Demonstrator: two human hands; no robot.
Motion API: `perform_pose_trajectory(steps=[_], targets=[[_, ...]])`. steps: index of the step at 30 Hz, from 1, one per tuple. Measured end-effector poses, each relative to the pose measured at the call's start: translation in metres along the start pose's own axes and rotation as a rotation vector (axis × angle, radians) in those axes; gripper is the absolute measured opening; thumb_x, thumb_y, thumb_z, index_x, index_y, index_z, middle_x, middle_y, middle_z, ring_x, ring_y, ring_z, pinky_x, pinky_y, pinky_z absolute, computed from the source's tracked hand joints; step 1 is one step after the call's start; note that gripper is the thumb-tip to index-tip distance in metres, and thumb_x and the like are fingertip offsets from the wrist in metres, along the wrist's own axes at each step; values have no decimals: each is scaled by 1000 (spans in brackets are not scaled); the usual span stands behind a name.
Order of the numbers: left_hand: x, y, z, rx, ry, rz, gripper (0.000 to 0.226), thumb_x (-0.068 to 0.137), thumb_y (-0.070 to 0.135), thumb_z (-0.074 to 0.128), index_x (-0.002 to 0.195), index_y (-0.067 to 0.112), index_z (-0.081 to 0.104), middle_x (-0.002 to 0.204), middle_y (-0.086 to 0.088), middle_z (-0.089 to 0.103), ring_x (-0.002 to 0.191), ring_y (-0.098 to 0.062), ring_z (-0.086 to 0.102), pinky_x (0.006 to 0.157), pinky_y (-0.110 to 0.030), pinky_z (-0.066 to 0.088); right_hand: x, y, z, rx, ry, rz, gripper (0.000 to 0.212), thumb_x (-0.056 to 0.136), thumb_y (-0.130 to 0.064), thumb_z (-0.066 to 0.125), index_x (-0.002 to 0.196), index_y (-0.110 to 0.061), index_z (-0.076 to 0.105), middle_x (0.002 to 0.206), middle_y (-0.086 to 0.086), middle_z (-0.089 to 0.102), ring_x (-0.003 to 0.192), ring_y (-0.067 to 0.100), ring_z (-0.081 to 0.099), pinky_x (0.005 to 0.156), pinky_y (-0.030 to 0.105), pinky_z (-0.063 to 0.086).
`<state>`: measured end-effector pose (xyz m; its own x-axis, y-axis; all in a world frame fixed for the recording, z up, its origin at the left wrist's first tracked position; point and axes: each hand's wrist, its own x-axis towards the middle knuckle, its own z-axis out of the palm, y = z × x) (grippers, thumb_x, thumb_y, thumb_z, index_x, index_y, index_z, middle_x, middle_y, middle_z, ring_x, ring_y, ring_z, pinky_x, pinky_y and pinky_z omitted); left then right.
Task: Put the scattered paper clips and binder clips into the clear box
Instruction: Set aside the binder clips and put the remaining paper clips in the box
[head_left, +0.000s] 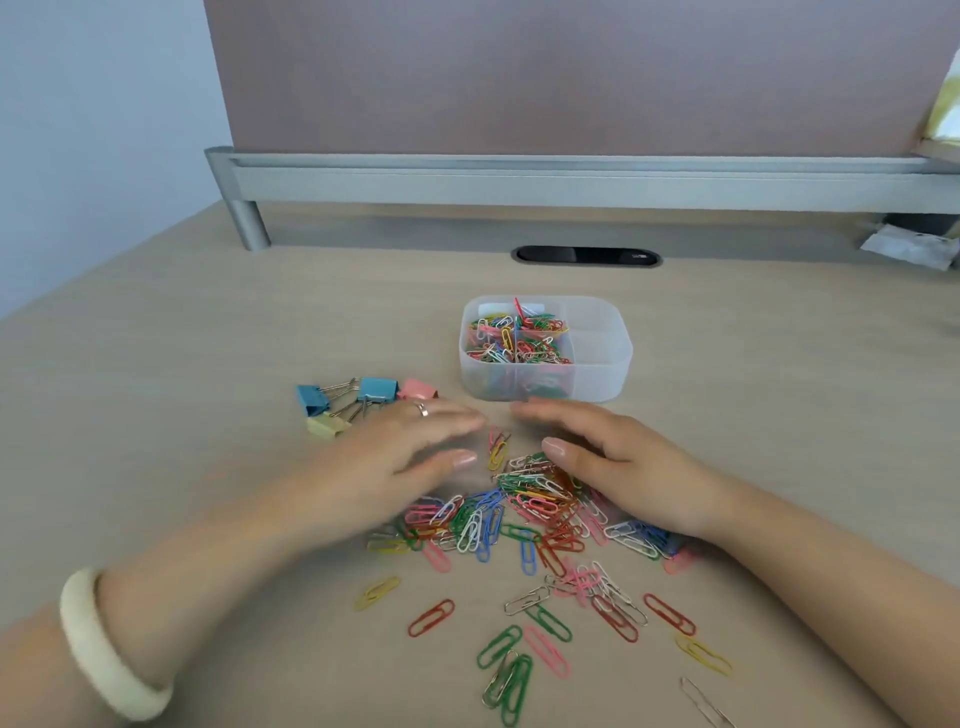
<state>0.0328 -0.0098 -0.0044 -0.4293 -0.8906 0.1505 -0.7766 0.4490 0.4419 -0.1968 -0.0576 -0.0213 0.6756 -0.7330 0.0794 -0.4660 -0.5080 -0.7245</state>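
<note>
Both hands, left grip (410, 457) and right grip (613, 457), are lying open and empty, flanking the paper clips (524, 514) mid-frame, seemingly corralling them toward the clear box (602, 358) just above, binder clips (358, 400) waiting left.

paper clips (524, 519) heaped before clear box (545, 348), binder clips (358, 400) left of box, seemingly apart

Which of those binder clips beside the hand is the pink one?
The pink binder clip is the rightmost of the group, closest to the clear box. The two blue binder clips sit to its left, the yellow one nearer the person.
</note>
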Motion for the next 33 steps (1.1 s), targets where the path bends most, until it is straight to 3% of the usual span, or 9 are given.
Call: perform_pose_trajectory(steps=[3,7,9,14,18,21,24,29,33], targets=[[-4,-1,16,115,-68,-4,91,69,79,1,139,27,28,146,12,30,125,12,14,103,-7,8,3,-6,7,46,-35,22,39,95,-19,42,134,-23,38,138,-11,47,123,-9,39,105,11,29],[-6,0,23,83,-113,35,95,67,79,-3,142,25,19,151,10,18,131,11,1,98,3,-9,-10,-5,8,95,5,39,31,96,-17,39,127,-22,39,127,-13,58,124,-4,44,108,27,32],[-11,1,25,46,-137,68,91,69,78,-1,141,26,21,150,14,16,132,11,-2,100,2,-9,-20,-6,8,132,-3,32,30,95,-21,39,125,-23,40,124,-15,61,123,-1,46,107,30,35],[-25,13,15,-164,-189,47,57,83,67,20,134,42,26,144,28,21,131,18,5,101,2,3,-37,-14,2,252,-1,87,30,94,-21,40,124,-26,39,120,-15,63,108,-9,53,93,14,39],[-44,9,-3,-156,-231,-10,77,64,82,33,131,52,9,141,38,2,127,25,-3,96,7,0,-63,-15,-24,28,-121,132,76,71,-64,53,137,-45,21,145,-31,26,132,-14,21,113,22,22],[-62,8,-3,100,-376,-15,113,47,91,39,132,46,-21,139,32,-30,126,15,-28,101,-1,-15,-92,-22,-22,-276,-296,179,113,52,-74,63,132,-56,-14,146,-35,-19,131,-19,-15,111,8,-1],[-70,19,10,232,-354,-22,122,46,88,44,125,41,-36,134,24,-44,122,9,-40,100,-8,-25,-105,-23,-7,-594,-321,83,117,56,-82,51,131,-45,-31,139,-26,-41,127,-10,-35,108,11,-17],[-57,42,28,229,-219,-82,108,55,86,31,123,39,-38,139,16,-42,127,3,-36,101,-14,-21,-85,-21,7,-720,-176,29,100,67,-81,25,138,-32,-25,146,-12,-34,132,-5,-32,107,11,-20],[-41,50,42,191,-126,-102,93,66,80,22,133,36,-25,147,14,-25,134,2,-25,105,-14,-16,-58,-19,8,-568,-149,33,97,68,-81,16,143,-27,-13,146,-18,-13,137,-6,-13,107,5,-11]])
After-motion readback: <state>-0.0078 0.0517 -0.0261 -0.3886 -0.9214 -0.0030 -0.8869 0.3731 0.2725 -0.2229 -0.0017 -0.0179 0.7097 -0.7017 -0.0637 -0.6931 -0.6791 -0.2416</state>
